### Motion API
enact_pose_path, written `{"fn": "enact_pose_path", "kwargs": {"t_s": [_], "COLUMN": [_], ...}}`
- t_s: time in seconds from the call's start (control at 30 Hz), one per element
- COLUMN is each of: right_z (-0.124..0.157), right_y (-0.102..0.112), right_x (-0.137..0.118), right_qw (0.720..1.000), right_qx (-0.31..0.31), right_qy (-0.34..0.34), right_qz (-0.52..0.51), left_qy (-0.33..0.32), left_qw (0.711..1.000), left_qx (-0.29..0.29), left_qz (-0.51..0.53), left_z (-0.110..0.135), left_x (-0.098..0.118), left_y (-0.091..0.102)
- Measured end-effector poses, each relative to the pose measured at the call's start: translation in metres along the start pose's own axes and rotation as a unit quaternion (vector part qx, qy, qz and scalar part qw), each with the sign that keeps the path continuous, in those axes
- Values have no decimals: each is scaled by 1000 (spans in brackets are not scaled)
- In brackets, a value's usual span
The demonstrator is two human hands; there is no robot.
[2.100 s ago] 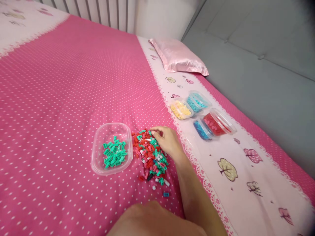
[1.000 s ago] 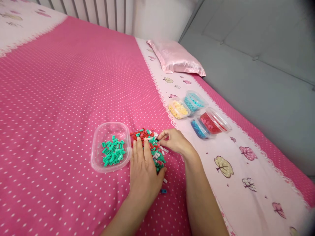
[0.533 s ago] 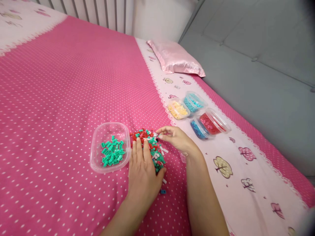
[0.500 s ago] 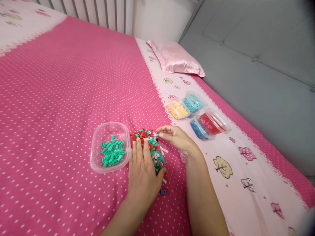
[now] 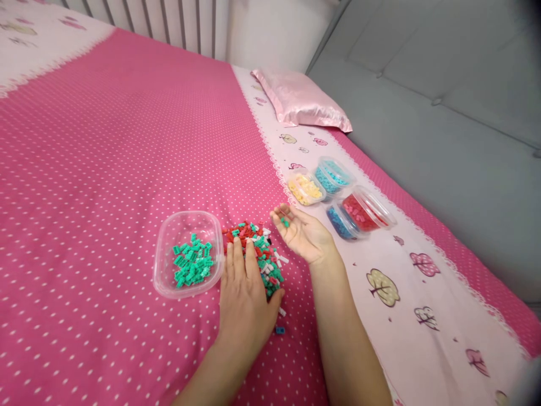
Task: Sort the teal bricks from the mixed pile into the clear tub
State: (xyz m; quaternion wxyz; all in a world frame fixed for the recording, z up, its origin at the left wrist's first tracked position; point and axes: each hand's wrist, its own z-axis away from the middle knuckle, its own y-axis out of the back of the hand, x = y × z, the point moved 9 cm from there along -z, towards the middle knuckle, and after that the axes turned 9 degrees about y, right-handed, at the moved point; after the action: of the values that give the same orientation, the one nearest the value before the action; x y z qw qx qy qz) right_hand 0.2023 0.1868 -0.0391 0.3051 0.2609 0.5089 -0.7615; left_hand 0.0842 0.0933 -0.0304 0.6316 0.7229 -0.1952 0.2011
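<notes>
My left hand (image 5: 245,293) lies flat, fingers stretched, over the near left side of a pile of small toy bricks (image 5: 270,260) in red, green, white and pink. My right hand (image 5: 306,232) is turned palm up just right of the pile, fingers curled. A few small green bricks (image 5: 284,223) rest at its fingers. Left of the pile stands a clear plastic container (image 5: 161,265) with green bricks (image 5: 193,262) inside. One dark blue brick (image 5: 279,330) lies apart on the bedspread near my left thumb.
On the pale band of the bedspread (image 5: 105,169) stand clear tubs of yellow bricks (image 5: 305,190), turquoise bricks (image 5: 333,177), blue bricks (image 5: 341,223) and red bricks (image 5: 359,211). A pink pillow (image 5: 302,101) lies farther back. A grey padded panel (image 5: 443,152) borders the right side.
My right hand has lifted off the pile's far edge and rolled palm up, showing green bricks at its fingers. My left hand has stayed on the pile.
</notes>
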Motion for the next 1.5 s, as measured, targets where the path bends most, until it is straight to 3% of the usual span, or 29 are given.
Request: {"fn": "enact_pose_path", "kwargs": {"t_s": [0.23,0.43,0.53,0.67,0.87,1.03,1.2,1.5], "right_z": [0,-1,0,-2,-1,3,3,-4], "right_y": [-7,1,1,-1,-20,-27,-27,-20], "right_x": [-3,2,3,0,5,11,14,15], "right_qw": [993,992,974,903,726,657,645,687], "right_qx": [-63,-21,-31,-39,-88,-111,-119,-100], "right_qy": [38,42,69,155,266,266,260,261], "right_qz": [89,116,214,400,628,696,709,671], "left_qy": [16,20,22,16,5,1,-2,-3], "left_qw": [1000,1000,1000,1000,999,999,999,999], "left_qx": [5,9,11,12,23,32,36,41], "left_qz": [-13,-11,0,-14,-39,-24,-14,-23], "left_z": [0,0,0,0,0,1,2,2], "left_x": [-2,-3,-4,-4,-2,-3,-3,-2], "left_y": [1,1,2,1,0,-1,0,-1]}}
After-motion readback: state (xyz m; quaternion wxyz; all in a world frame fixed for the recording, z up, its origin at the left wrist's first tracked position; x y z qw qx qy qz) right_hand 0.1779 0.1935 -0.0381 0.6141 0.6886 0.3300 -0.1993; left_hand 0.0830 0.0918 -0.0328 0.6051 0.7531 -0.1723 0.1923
